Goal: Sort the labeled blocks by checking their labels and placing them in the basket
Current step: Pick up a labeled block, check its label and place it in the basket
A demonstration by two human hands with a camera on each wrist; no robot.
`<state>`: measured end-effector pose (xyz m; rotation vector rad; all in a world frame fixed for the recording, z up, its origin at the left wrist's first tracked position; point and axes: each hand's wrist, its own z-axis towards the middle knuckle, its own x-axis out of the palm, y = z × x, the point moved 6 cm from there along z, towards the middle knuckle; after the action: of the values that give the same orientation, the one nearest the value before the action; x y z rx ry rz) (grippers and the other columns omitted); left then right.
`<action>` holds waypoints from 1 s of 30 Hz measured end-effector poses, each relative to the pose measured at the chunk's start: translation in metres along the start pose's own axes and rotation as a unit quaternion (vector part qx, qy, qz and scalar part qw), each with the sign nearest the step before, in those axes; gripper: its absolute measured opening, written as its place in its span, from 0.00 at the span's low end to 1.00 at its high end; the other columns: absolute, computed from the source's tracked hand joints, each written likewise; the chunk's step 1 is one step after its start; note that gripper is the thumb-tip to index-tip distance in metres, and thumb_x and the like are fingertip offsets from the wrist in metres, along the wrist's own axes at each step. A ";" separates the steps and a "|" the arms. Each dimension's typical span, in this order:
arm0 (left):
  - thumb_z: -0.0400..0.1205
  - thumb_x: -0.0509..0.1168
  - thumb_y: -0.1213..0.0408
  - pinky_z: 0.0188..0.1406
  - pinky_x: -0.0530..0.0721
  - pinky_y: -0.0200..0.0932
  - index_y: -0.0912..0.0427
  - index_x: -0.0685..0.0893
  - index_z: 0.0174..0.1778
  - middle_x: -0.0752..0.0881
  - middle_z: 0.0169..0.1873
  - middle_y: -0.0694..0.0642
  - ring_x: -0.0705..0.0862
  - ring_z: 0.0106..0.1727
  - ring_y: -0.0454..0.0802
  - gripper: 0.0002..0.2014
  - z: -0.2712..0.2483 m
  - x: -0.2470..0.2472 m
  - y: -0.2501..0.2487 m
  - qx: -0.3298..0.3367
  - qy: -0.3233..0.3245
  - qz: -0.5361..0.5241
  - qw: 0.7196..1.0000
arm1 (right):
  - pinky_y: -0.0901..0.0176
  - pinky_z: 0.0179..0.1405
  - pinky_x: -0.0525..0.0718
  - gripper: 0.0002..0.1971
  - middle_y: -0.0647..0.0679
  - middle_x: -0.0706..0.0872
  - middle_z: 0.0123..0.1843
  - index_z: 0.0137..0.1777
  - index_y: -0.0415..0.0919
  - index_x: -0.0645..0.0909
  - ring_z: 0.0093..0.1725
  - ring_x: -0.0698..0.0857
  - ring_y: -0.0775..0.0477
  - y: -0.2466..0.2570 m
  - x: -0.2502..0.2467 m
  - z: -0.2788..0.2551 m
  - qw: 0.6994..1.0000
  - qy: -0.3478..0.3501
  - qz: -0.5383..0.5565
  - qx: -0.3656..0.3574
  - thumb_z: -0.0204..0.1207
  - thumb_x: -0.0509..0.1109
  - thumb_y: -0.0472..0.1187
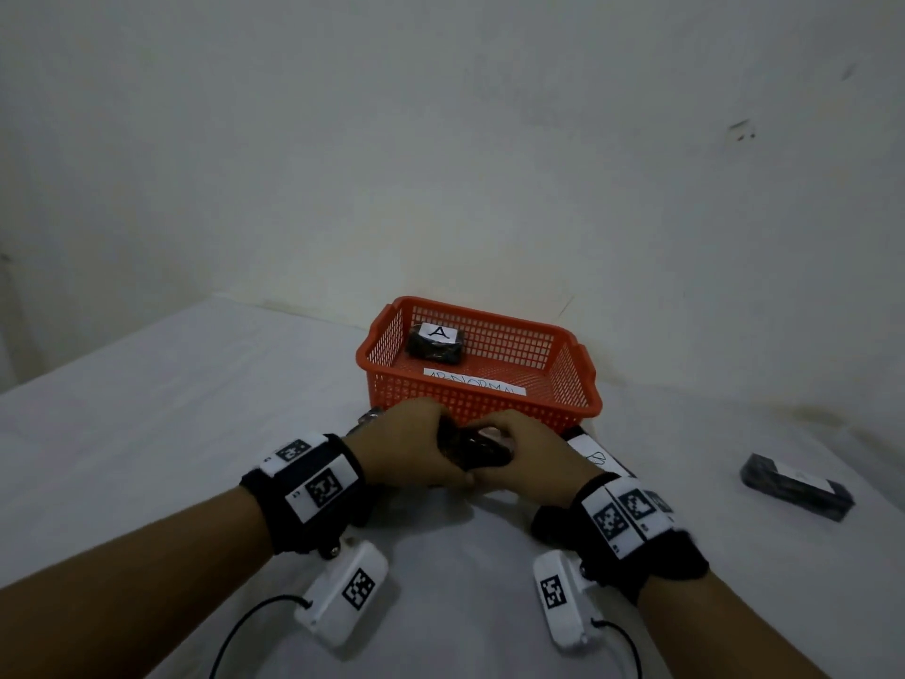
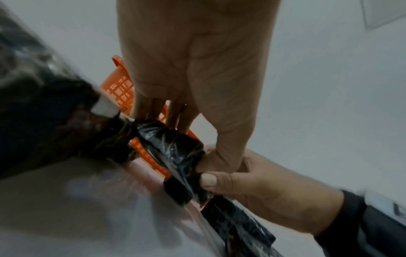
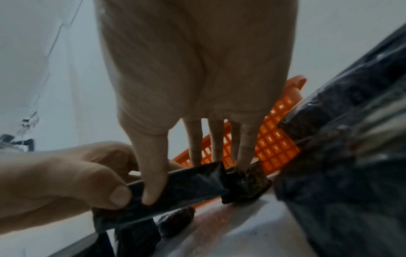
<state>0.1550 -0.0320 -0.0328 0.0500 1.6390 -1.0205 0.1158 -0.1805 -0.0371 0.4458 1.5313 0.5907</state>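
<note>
An orange mesh basket (image 1: 387,335) stands against the wall, with a black wrapped block labelled A (image 1: 437,343) inside. Just in front of it, both hands hold one black plastic-wrapped block (image 1: 475,450) between them, low over the table. My left hand (image 1: 416,448) grips its left end, fingers behind and thumb in front. My right hand (image 1: 519,455) pinches the right end. In the left wrist view the block (image 2: 175,151) sits under the left fingers (image 2: 151,111), beside the right thumb (image 2: 209,180). Its label is hidden.
A block with a B label (image 1: 595,455) lies just right of my right hand. Another black block (image 1: 798,485) lies at the far right, and one (image 1: 368,418) peeks out behind my left hand. A paper strip (image 1: 475,382) lies in the basket. White cloth covers the table.
</note>
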 end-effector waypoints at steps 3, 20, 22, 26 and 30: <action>0.72 0.81 0.54 0.55 0.90 0.40 0.52 0.84 0.66 0.88 0.52 0.44 0.88 0.52 0.41 0.26 0.000 -0.013 -0.003 0.006 -0.005 -0.058 0.998 | 0.62 0.66 0.85 0.35 0.63 0.84 0.64 0.77 0.55 0.78 0.63 0.84 0.61 -0.004 -0.006 -0.004 0.998 0.006 0.067 0.008 0.71 0.85 0.51; 0.85 0.69 0.59 0.61 0.90 0.48 0.58 0.89 0.65 0.92 0.58 0.57 0.92 0.61 0.53 0.14 0.012 -0.043 0.017 0.040 -0.096 -0.394 0.913 | 0.51 0.66 0.90 0.15 0.43 0.96 0.57 0.62 0.42 0.92 0.59 0.94 0.45 0.007 -0.020 0.012 0.922 -0.098 0.374 -0.025 0.78 0.79 0.45; 0.83 0.70 0.56 0.66 0.88 0.53 0.59 0.88 0.66 0.92 0.60 0.59 0.91 0.64 0.56 0.17 0.012 -0.043 0.016 0.057 -0.064 -0.436 0.896 | 0.42 0.68 0.89 0.17 0.42 0.96 0.56 0.59 0.41 0.93 0.58 0.94 0.42 0.008 -0.023 0.016 0.916 -0.121 0.381 -0.025 0.75 0.79 0.50; 0.85 0.69 0.60 0.67 0.86 0.58 0.61 0.90 0.60 0.92 0.58 0.62 0.90 0.64 0.62 0.12 0.014 -0.043 0.020 0.051 -0.066 -0.469 0.879 | 0.34 0.69 0.88 0.17 0.39 0.96 0.52 0.54 0.38 0.93 0.55 0.95 0.37 0.009 -0.027 0.025 0.908 -0.136 0.395 -0.006 0.75 0.80 0.52; 0.84 0.68 0.62 0.67 0.87 0.61 0.67 0.90 0.56 0.92 0.57 0.67 0.90 0.62 0.66 0.13 0.016 -0.043 0.029 0.022 -0.100 -0.474 0.874 | 0.36 0.71 0.87 0.23 0.39 0.96 0.54 0.55 0.37 0.93 0.59 0.94 0.36 0.012 -0.019 0.033 0.905 -0.106 0.413 0.001 0.70 0.81 0.56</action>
<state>0.1975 -0.0040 -0.0139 -0.8855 1.4276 -1.7196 0.1488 -0.1796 -0.0145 1.1438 1.0872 1.1477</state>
